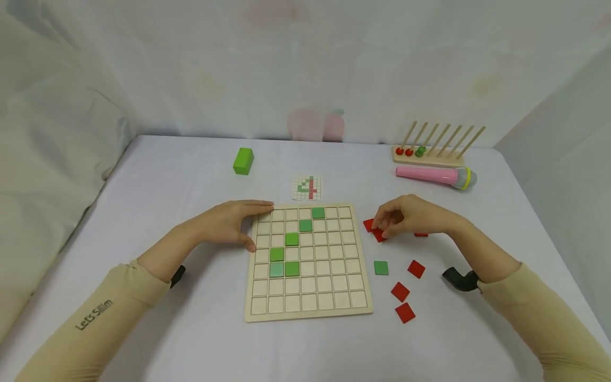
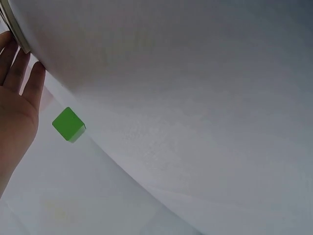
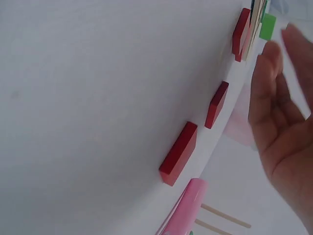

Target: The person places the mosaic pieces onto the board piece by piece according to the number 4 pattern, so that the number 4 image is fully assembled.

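Note:
A wooden grid board [image 1: 309,285] lies on the table with several green tiles [image 1: 292,239] in its squares. At its upper left corner rests my left hand [image 1: 228,222], thumb on the left edge and extended fingers along the corner. My right hand [image 1: 406,215] hovers right of the board, fingers bent, close over two red tiles [image 1: 379,235]. In the right wrist view this hand's [image 3: 283,112] thumb and fingers show nothing held between them. More red tiles [image 1: 416,268] and one loose green tile [image 1: 381,267] lie nearer on the right.
Behind the board lies a small pattern card [image 1: 307,188]. A green block [image 1: 243,161] stands at the back left. At the back right are a pink toy microphone [image 1: 427,174] and a wooden peg rack [image 1: 427,157] with red and green beads.

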`<state>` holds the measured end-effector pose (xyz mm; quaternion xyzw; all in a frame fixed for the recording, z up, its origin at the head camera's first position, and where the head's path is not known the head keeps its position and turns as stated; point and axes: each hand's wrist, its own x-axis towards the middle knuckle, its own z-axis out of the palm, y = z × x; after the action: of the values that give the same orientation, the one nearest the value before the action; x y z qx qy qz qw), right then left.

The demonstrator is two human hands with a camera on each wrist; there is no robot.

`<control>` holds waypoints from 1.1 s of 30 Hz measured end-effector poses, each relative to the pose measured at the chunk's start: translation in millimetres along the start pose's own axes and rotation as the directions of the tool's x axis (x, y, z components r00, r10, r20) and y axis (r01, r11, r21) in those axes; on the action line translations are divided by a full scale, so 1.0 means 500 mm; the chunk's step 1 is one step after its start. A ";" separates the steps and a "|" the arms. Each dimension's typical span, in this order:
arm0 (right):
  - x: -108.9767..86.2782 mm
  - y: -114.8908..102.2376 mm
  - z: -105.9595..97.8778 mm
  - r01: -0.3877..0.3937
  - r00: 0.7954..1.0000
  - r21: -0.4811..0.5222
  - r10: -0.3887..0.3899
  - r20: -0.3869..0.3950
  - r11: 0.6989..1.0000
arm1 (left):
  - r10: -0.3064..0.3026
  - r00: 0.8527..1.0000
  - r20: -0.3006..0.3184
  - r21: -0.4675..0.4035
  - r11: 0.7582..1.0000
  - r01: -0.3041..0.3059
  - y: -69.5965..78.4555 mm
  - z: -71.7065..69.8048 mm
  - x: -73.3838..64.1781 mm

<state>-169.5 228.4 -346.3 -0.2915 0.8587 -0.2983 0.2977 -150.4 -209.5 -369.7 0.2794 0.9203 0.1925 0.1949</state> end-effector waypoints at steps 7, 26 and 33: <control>-0.010 -0.002 0.016 0.122 0.983 0.089 -0.132 0.127 0.989 | -0.004 1.000 -0.002 -0.011 1.000 0.004 -0.003 0.002 0.000; -0.007 -0.010 0.053 0.129 0.958 0.047 -0.137 0.253 0.990 | -0.009 1.000 -0.001 -0.012 1.000 0.009 0.000 0.001 -0.002; -0.006 -0.013 0.055 0.117 0.958 0.026 -0.120 0.262 0.993 | -0.003 1.000 -0.004 -0.010 1.000 0.003 -0.001 0.003 -0.002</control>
<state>-146.5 217.2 -358.7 -0.3781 0.7910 -0.2786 0.3921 -149.2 -209.8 -370.9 0.2766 0.9201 0.1973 0.1948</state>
